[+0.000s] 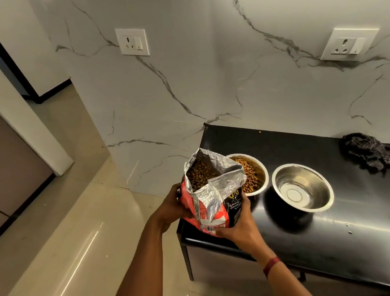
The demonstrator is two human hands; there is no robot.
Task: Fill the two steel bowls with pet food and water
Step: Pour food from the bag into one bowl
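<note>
Right at counter point(336, 241) edge: food bag point(208, 207)

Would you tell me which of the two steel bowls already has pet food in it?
The left bowl, partly hidden behind the open food bag, holds brown kibble; the right bowl holds none.

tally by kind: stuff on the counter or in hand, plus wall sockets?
bowls: 2, one with kibble, one without
bag: 1
cloth: 1
sockets: 2
total: 6
</note>
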